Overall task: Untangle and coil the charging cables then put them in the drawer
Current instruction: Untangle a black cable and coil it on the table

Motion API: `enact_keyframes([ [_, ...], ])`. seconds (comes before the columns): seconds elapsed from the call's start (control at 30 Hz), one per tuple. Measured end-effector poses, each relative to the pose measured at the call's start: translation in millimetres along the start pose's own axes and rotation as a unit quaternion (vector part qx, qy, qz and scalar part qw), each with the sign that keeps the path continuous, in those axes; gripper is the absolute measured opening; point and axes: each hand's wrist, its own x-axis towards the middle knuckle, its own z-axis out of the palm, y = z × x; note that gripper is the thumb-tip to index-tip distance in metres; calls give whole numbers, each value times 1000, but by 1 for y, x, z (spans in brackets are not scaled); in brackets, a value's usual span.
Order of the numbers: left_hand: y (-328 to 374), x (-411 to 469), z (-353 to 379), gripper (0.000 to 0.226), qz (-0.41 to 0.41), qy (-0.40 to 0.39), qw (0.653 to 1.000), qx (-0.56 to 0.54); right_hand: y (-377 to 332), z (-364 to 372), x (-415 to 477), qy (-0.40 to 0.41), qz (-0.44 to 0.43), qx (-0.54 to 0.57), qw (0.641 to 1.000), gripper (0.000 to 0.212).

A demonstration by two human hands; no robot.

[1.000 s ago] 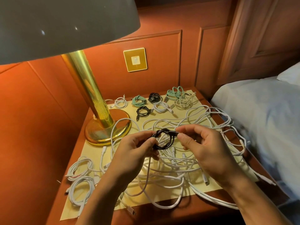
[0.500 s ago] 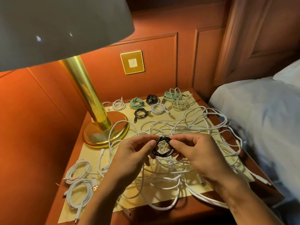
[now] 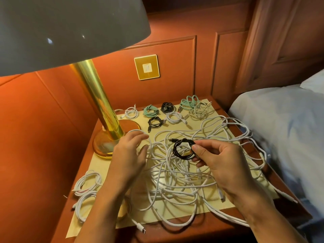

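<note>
Bedside table (image 3: 175,231), coiling partly done.
Right hand (image 3: 216,161) pinches a coiled black cable (image 3: 183,149) above the middle; left hand (image 3: 129,152) hovers open; finished coils (image 3: 151,111) line the far edge; a white tangle (image 3: 175,181) remains, drawer unseen.

Three black coils (image 3: 168,107), two green coils (image 3: 150,111), five white coils (image 3: 172,116), one white tangle (image 3: 168,172), one lamp (image 3: 98,95).

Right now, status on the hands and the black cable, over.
Right hand pinches black coil. Left hand open, holding nothing. White tangle spread beneath both; drawer not in view.
</note>
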Motion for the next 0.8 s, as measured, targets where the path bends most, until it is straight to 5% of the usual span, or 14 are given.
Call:
enact_keyframes([
  [0.2, -8, 4, 16, 41, -42, -154, 982, 97, -3, 2, 8, 29, -29, -53, 998, 16],
  [0.3, -13, 5, 13, 34, -30, -149, 985, 82, -5, 4, 13, 44, -42, -71, 996, 21],
  [0.43, -9, 12, 9, 34, 24, -49, 998, 43, -6, 8, 14, 60, -52, -71, 994, 22],
  [0.63, 1, 24, 25, 43, 44, -205, 973, 98, -5, 9, 14, 59, -64, -81, 993, 19],
  [0.8, -2, 20, 18, 41, 32, -191, 980, 46, -6, 13, 38, 63, -51, -94, 992, 24],
])
